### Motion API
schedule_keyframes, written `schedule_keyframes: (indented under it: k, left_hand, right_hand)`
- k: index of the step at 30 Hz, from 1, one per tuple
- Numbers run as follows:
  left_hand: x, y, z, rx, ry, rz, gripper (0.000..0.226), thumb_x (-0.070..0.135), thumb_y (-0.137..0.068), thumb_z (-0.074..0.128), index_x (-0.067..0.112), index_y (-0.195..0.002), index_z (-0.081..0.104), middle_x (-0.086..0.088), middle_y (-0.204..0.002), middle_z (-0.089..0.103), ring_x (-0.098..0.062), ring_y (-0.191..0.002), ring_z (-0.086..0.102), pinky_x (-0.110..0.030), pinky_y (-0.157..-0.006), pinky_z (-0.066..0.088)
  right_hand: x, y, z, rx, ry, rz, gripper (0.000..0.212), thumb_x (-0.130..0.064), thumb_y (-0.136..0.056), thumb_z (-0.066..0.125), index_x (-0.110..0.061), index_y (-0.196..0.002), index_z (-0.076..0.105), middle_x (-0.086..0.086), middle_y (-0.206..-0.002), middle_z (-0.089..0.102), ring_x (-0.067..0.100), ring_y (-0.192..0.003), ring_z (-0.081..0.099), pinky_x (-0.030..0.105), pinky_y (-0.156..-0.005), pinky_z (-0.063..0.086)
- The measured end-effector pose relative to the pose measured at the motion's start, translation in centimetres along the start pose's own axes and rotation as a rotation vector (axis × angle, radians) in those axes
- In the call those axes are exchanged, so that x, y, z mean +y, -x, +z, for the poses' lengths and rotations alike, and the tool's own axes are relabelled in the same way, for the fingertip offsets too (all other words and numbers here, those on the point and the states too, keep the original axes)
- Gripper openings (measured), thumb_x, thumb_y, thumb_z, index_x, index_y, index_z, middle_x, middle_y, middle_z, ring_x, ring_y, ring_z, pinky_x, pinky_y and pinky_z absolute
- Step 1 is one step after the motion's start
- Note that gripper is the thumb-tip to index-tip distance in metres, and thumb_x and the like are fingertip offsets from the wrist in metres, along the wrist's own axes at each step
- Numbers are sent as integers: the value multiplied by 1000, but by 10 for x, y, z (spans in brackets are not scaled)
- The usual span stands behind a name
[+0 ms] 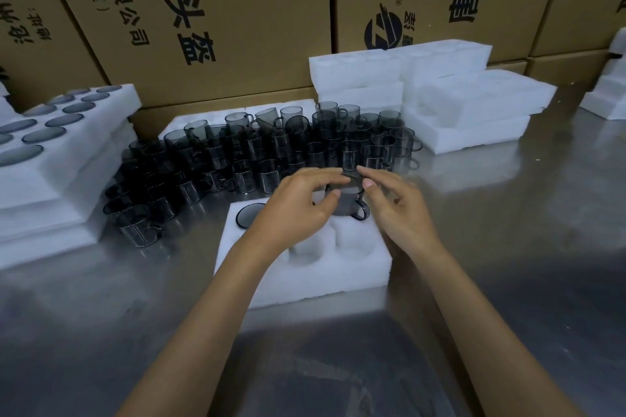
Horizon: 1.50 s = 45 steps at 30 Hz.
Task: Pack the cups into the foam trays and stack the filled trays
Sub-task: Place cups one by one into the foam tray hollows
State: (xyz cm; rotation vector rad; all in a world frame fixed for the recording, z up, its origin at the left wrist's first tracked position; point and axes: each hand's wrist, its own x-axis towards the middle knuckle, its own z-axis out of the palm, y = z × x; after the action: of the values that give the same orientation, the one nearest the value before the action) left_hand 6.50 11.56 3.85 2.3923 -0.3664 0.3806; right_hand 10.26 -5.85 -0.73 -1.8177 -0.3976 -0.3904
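While a smoked-glass cup (347,201) is held upright over a far pocket of the foam tray (305,278), both hands meet on it. It looks about to be lowered straight into its pocket.

- Left hand (298,203): fingers (325,179) curled over the cup's rim on the near-left side, thumb tip against the glass; grasping the cup.
- Right hand (396,210): fingers (367,176) bent and pinching the rim from the right; whether the palm side touches the handle cannot be told.
- Cup handle: points near-right, towards the right hand, probably so it sits clear of the foam wall.
- Foam tray: lies flat on the steel worktop (508,247) directly before the person; one cup (249,215) already seated at the far-left pocket, two near pockets visibly vacant.
- Loose cups (271,149): massed upright just beyond the tray, within reach for picking.
- Filled trays (57,145): stacked to the left.
- Spare foam trays (450,95): piled far right, against cardboard cartons (220,10).
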Motion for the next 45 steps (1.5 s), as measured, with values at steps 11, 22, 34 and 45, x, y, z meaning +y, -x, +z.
schedule_keyframes:
  k: [11, 22, 34, 45]
  left_hand:
    - [-15, 2, 3, -128, 175, -187, 18, 18, -94, 66, 24, -108, 76, 8, -134, 62, 16, -114, 51, -31, -114, 36]
    - [-23, 9, 4, -171, -36, -99, 23, 29, -97, 59, 38, -115, 70, 19, -141, 52, -4, -147, 23, -38, -122, -12]
    - [-31, 13, -11, -295, 167, -122, 33, 27, -100, 55, 34, -132, 60, 20, -140, 53, 9, -133, 36, -22, -116, 22]
    - [-123, 54, -73, 637, -399, -768, 35, 2, -79, 58, 9, -114, 56, -22, -129, 40, -39, -128, 31, -53, -112, 18]
  right_hand:
    - [7, 3, -1, -128, -88, 151, 20, -22, -97, 62, -29, -111, 74, -16, -111, 68, -3, -114, 56, -1, -90, 35]
    - [8, 5, 3, -118, -153, 276, 22, -18, -95, 62, -28, -110, 74, -19, -108, 69, 1, -111, 59, 24, -104, 43]
    - [8, 11, 2, -74, -218, 352, 24, -21, -96, 63, -28, -117, 71, -14, -112, 71, -1, -104, 63, 13, -89, 49]
    - [12, 9, 4, 96, -348, 485, 19, -16, -94, 59, -28, -94, 73, -7, -85, 76, 15, -87, 70, 26, -79, 56]
